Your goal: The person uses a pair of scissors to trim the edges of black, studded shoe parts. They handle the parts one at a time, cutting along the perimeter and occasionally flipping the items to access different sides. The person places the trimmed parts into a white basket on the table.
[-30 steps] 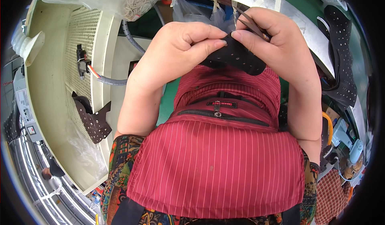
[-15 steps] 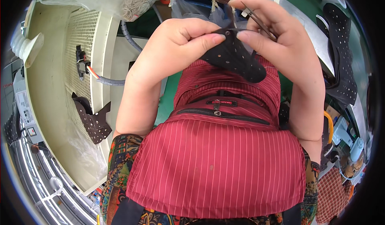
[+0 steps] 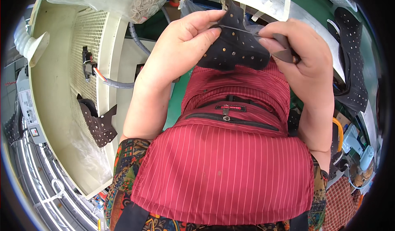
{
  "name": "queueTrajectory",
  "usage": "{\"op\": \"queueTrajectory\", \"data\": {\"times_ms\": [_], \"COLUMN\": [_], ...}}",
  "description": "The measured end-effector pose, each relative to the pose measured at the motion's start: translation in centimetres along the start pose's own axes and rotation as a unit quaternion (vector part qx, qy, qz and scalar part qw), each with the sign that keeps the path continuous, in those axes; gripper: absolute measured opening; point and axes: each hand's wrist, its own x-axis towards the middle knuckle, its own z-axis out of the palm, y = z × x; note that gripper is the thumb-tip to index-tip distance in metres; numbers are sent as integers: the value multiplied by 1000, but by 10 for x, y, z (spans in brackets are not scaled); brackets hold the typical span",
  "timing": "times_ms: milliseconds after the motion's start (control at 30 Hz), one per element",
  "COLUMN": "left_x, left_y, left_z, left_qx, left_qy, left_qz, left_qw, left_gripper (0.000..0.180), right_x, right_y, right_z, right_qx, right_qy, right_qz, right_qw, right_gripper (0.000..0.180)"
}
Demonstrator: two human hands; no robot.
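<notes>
My left hand [image 3: 179,46] pinches the edge of a black fabric piece with rows of small metal studs [image 3: 232,52], which looks like a shoe upper. A thin grey strand [image 3: 240,30] runs across its upper part, from my left fingertips to my right. My right hand [image 3: 306,52] is closed, with thumb and index finger pinching the strand's right end at the piece's side. In the same hand lies a dark, flat, pointed thing [image 3: 284,52], partly hidden by the fingers; its kind cannot be made out. The piece hangs above my red striped apron [image 3: 222,161].
On the left stands a cream tray-like housing [image 3: 51,107] with a mesh panel, holding another studded piece [image 3: 98,122]. A bundle of pale loops [image 3: 148,5] in clear plastic lies at the back. More studded pieces [image 3: 349,62] lie at the right, above a light-blue device [image 3: 358,146].
The studded piece has turned and spread flatter toward me. My right hand has moved right and slightly down, drawing the strand across it; the slim metal tool seen earlier between its fingers no longer shows clearly.
</notes>
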Motion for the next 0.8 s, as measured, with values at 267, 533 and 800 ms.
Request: {"op": "queueTrajectory", "data": {"times_ms": [267,533,800], "left_x": [-6,-8,-11], "left_y": [9,5,6], "left_z": [8,9,7], "left_qx": [-8,-33,-38], "left_qy": [-93,-99,-118], "left_qz": [-4,1,33], "left_qw": [996,995,992], "left_gripper": [36,36,37], "right_x": [12,11,10], "right_y": [5,13,24], "right_z": [-8,-1,6], "right_qx": [58,67,196], "right_qy": [11,17,-23], "right_qz": [136,141,175], "right_qw": [989,988,965], "right_gripper": [7,7,9]}}
